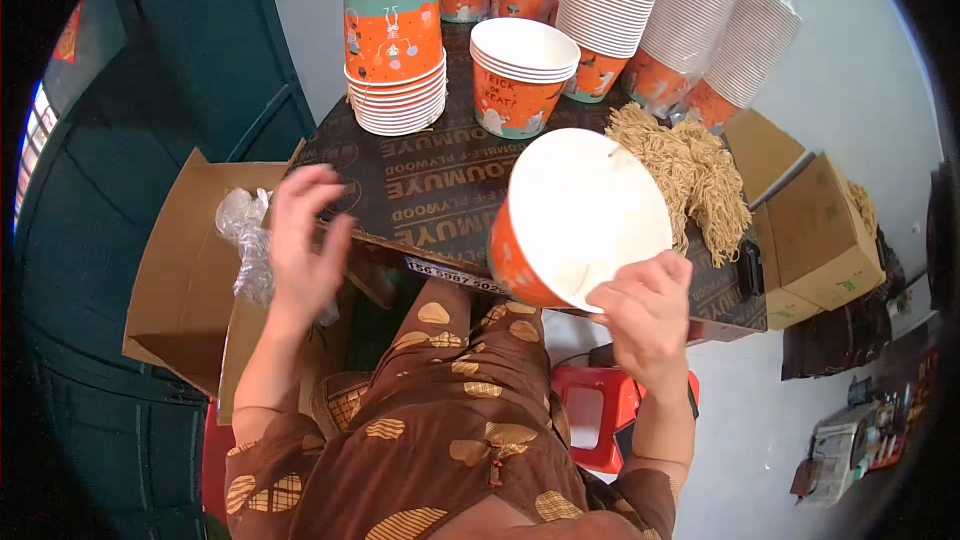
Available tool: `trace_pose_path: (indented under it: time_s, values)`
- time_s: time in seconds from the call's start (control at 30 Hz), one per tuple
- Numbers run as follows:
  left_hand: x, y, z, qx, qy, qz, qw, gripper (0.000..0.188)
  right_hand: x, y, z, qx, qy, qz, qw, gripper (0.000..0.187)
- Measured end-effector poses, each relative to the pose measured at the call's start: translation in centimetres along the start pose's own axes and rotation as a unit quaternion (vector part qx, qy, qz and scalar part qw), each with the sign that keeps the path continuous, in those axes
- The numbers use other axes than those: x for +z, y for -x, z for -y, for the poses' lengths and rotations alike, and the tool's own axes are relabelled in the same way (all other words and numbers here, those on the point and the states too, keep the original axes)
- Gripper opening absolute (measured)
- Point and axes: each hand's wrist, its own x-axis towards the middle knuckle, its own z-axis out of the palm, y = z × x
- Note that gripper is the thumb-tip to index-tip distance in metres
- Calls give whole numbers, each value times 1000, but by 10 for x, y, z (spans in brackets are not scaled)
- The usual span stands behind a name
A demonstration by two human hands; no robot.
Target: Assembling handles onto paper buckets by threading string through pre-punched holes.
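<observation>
Tilted over the table's near edge is a paper bucket (590, 215), white inside and orange outside with small printed figures. My right hand (645, 320) grips its rim, thumb and fingers pinched on the near right side. A short bit of tan cord shows at the far rim. My left hand (308, 245) is in the air left of the bucket, fingers spread, holding nothing. Beyond the bucket stands a short upright stack of the same buckets (522, 85). To its left is an upside-down stack (395, 50). A heap of tan cords (690, 175) lies to the right.
Tall stacks of buckets (610, 5), some in clear plastic, line the back of the dark plywood table (400, 180). An open carton (170, 280) with clear plastic wrap (245, 230) sits at left. More cartons (825, 230) stand right; a red stool (580, 440) is below.
</observation>
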Motion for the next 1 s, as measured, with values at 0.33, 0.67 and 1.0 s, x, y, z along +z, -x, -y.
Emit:
trace_pose_path:
  time_s: [0.33,0.67,1.0]
  values:
    - [57,-34,-61,226,256,283,896,36,17,1,-14,-3,-42,63,997,25]
    - [72,-57,-42,258,442,335,791,24,38,23,-62,341,-454,-87,819,80]
    - [60,-69,-36,258,486,353,757,20,12,28,-67,419,-470,45,776,23]
